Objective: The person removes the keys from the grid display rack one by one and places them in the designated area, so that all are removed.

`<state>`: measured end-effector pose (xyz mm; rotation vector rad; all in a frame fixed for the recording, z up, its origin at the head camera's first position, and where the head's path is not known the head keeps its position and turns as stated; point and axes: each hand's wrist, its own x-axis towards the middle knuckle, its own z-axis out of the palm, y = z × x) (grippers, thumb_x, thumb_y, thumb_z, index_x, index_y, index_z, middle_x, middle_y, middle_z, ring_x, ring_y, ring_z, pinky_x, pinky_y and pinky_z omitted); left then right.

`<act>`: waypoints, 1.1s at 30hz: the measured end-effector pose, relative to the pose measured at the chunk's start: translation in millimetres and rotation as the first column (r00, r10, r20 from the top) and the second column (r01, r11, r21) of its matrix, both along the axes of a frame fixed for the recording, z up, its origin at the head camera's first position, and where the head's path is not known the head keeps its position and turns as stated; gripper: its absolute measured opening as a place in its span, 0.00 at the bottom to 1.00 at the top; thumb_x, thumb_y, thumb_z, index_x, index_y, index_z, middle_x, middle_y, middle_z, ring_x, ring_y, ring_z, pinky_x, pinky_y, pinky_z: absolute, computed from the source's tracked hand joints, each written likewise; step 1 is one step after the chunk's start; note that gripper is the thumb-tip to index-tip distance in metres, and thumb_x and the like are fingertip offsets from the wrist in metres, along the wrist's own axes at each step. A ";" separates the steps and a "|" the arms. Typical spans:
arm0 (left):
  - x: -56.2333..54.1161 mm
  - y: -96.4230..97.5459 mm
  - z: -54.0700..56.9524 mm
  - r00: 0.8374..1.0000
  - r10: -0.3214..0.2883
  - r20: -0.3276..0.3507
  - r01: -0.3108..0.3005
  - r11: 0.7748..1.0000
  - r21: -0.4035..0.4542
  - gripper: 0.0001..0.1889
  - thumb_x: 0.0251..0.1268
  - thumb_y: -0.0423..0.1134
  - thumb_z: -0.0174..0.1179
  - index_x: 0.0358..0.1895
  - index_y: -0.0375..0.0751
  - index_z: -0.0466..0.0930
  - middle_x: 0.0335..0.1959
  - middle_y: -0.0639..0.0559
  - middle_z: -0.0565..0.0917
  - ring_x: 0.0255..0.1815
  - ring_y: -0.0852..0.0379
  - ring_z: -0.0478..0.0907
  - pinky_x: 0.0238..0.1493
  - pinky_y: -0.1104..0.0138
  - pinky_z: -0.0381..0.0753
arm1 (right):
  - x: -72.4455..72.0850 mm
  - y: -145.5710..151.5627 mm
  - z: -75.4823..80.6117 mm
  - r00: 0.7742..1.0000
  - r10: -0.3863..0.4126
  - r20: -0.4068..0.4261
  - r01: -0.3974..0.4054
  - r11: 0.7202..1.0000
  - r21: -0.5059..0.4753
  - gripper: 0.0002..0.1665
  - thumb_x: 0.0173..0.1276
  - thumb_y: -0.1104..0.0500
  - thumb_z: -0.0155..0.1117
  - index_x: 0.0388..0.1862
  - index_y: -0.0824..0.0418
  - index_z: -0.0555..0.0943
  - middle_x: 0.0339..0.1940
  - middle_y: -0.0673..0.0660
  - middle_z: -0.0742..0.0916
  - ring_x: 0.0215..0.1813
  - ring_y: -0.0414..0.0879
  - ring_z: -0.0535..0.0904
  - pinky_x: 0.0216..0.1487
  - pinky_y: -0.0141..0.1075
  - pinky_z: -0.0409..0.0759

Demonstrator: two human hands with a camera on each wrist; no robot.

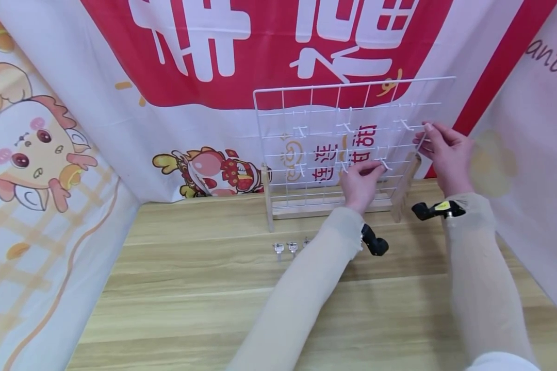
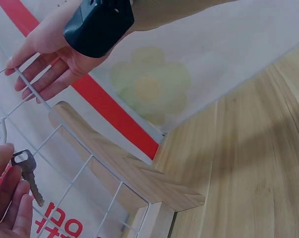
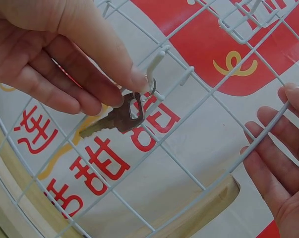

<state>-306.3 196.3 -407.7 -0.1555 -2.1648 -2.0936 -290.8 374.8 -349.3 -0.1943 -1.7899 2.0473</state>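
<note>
A white wire grid rack (image 1: 301,89) stands on a wooden base with several white hooks on it. My left hand (image 1: 359,186) is at a lower right hook (image 3: 155,63), thumb and fingertips pinching a metal key (image 3: 120,119) by its bow. The key's small ring (image 3: 153,88) overlaps the hook near its base, and the blade points away from the hook. At the rack's right edge, my right hand (image 1: 451,154) holds the side wire, thumb in front and fingers behind.
Several keys (image 1: 279,249) lie in a row on the wooden table (image 1: 190,288) before the rack, partly covered by the left forearm. A wooden upright (image 1: 405,190) supports the rack's right side. Printed cloth (image 1: 204,123) hangs behind and at both sides.
</note>
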 end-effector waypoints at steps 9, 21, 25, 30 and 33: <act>3.2 -10.3 0.1 1.000 -0.024 -0.001 0.024 1.000 -0.009 0.05 0.63 0.40 0.73 0.41 0.50 0.90 0.34 0.67 0.84 0.37 0.70 0.78 0.40 0.75 0.79 | -0.8 -4.6 1.9 1.000 0.010 -0.011 -0.010 1.000 -0.004 0.28 0.64 0.46 0.73 0.61 0.55 0.85 0.53 0.59 0.87 0.54 0.50 0.85 0.60 0.37 0.76; 17.4 -18.1 0.8 0.994 -0.106 -0.039 0.110 0.989 0.103 0.05 0.62 0.33 0.72 0.40 0.40 0.89 0.36 0.56 0.89 0.34 0.70 0.82 0.38 0.75 0.83 | -2.5 -0.8 -0.5 1.000 0.011 -0.011 -0.012 0.999 -0.039 0.29 0.62 0.46 0.74 0.60 0.56 0.86 0.50 0.58 0.89 0.50 0.48 0.86 0.55 0.33 0.79; 22.7 -18.2 4.0 0.988 -0.138 -0.068 0.144 0.985 0.091 0.05 0.63 0.32 0.72 0.40 0.39 0.89 0.36 0.54 0.89 0.33 0.70 0.82 0.38 0.75 0.83 | -2.7 -0.5 -1.6 1.000 0.015 -0.024 -0.016 0.999 -0.048 0.28 0.63 0.48 0.74 0.60 0.57 0.86 0.48 0.58 0.89 0.48 0.48 0.87 0.53 0.33 0.80; 30.4 -19.6 8.5 0.969 -0.226 -0.102 0.240 0.958 0.156 0.05 0.63 0.28 0.70 0.41 0.33 0.88 0.36 0.48 0.89 0.29 0.68 0.83 0.37 0.71 0.86 | -3.1 0.2 -2.1 0.999 0.024 -0.047 -0.027 0.997 -0.066 0.27 0.64 0.49 0.74 0.60 0.58 0.85 0.48 0.59 0.89 0.49 0.48 0.87 0.54 0.33 0.80; 37.2 -23.4 8.0 0.960 -0.265 -0.091 0.278 0.943 0.182 0.05 0.62 0.26 0.70 0.40 0.32 0.88 0.34 0.48 0.89 0.29 0.67 0.83 0.37 0.69 0.87 | -2.3 1.4 -2.5 0.999 0.015 -0.039 -0.017 0.999 -0.046 0.28 0.64 0.48 0.73 0.61 0.57 0.85 0.51 0.59 0.88 0.50 0.47 0.86 0.54 0.32 0.80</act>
